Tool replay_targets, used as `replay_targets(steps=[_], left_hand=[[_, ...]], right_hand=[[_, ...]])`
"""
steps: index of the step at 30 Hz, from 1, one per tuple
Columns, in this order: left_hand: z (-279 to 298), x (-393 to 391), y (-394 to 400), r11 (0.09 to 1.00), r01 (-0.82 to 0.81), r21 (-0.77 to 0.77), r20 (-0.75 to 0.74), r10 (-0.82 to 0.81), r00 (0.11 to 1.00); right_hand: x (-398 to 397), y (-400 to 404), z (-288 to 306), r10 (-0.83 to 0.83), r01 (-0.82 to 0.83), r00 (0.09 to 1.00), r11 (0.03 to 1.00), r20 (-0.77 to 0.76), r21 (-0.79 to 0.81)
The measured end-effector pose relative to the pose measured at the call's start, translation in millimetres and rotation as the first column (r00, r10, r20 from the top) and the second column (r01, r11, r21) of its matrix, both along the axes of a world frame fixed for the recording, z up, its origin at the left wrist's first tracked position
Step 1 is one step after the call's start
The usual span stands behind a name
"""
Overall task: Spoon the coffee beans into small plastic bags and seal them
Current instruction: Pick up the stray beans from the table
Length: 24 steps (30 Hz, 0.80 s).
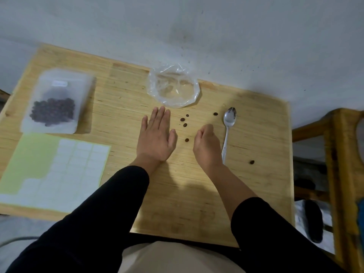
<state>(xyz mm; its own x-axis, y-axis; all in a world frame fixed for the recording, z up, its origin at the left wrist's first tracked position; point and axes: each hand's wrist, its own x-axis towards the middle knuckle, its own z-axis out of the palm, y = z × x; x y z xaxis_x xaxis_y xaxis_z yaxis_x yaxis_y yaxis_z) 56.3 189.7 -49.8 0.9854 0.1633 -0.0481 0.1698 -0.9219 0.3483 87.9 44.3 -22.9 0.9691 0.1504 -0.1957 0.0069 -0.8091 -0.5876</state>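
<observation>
Both forearms reach forward over the wooden bench (256, 119), black sleeves pushed back from the wrists. The left hand (156, 137) lies flat, palm down, fingers straight and close together, pointing toward 12 o'clock, thumb out toward 3 o'clock; it is released and holds nothing. The right hand (206, 143) sits just to its 3 o'clock side, knuckles up, fingers curled under toward the bench surface. Whether it pinches anything under those curled fingers cannot be told from this view.

Loose coffee beans (185, 125) lie scattered on the bench between and around the hands: three just beyond the gap at 12 o'clock, one in the gap between thumb and right hand, one near the spoon's bowl, one at 4 o'clock of the right hand.

The spoon (228, 125) lies on the bench just beside the right hand at its 3 o'clock, bowl toward 12 o'clock, handle passing under or beside the wrist.

A small clear plastic bag (173, 85) rests crumpled at 12 o'clock of the left hand, near its fingertips but apart.

At 10 o'clock, well apart, a frosted pouch (59, 99) holds a dark mass of beans. Below it, at 8 o'clock, lies a sheet of labels (59, 170).
</observation>
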Motion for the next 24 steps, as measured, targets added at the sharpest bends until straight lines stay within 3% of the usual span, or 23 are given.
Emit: replay_targets(steps=[4,11,19,21,24], left_hand=[[-1,0,0,1.000,0.002,-0.001,-0.003,-0.002,1.000],[-2,-1,1,1.000,0.007,-0.011,0.022,-0.007,1.000],[-4,-1,1,0.999,-0.002,-0.032,0.036,0.003,0.999],[-5,-1,1,0.999,-0.004,-0.032,0.031,0.005,0.999],[-5,0,1,1.000,-0.008,-0.029,0.031,0.009,0.999]], right_hand=[[-2,-3,0,-0.067,0.070,0.997,0.992,-0.034,0.103],[-12,-6,-7,0.117,-0.123,0.989,0.990,0.087,0.072],[-8,-4,-10,0.150,-0.154,0.984,0.987,0.091,0.036],[-4,-2,-8,0.109,-0.111,0.994,0.993,0.031,0.043],[1,3,0,-0.047,0.064,0.995,0.975,-0.086,0.214]])
